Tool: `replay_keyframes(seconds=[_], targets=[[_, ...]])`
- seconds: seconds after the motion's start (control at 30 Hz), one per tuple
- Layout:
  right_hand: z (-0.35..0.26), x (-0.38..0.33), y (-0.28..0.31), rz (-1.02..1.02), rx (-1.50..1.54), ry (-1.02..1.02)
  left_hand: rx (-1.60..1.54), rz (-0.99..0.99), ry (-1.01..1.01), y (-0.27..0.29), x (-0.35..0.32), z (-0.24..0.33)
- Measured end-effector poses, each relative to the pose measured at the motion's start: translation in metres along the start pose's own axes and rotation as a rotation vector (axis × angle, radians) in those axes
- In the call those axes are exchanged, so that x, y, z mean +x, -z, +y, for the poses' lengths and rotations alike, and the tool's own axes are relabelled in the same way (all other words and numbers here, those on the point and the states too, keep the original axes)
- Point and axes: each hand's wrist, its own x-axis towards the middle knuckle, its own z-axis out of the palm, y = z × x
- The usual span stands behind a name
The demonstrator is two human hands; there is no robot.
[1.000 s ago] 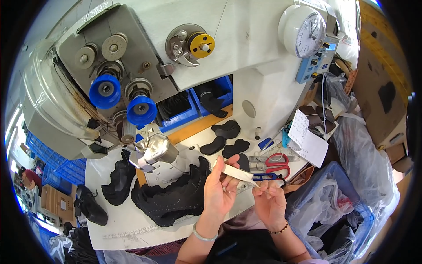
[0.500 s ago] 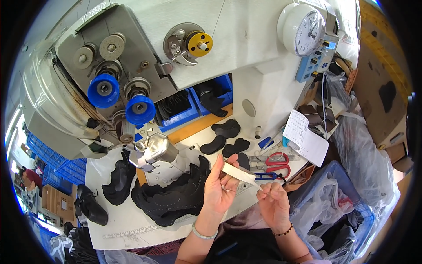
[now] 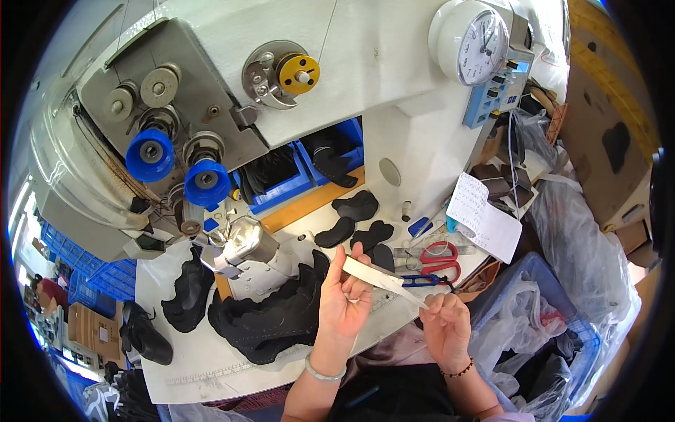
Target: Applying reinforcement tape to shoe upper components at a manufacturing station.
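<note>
My left fingers [image 3: 362, 290] clamp the tape [image 3: 378, 274] and my right fingers [image 3: 437, 304] pinch its end, so I should pull evenly, without twisting.

From afar I see a white table [image 3: 179, 355] bearing a black stack [image 3: 264, 327]; left of the stack, a wavy-edged black piece [image 3: 187, 295]; right of it, red-handled scissors [image 3: 441, 264].

On my head, the left of two side-by-side fisheye cameras looks steeply down over my forearms [image 3: 313, 395], upright and unmirrored, at my fingers [image 3: 444, 305] and the worktop [image 3: 181, 352]. It faces the machine [image 3: 383, 74], near enough for that to run past the top edge; straight edges bend toward the dark, round rim.
</note>
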Motion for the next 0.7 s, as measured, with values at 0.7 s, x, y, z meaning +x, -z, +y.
replay_keyframes(seconds=[0.7], targets=[[-0.009, 0.01, -0.037, -0.241, -1.091, 0.268, -0.539, -0.147, 0.085, -0.006, -0.003, 0.02]])
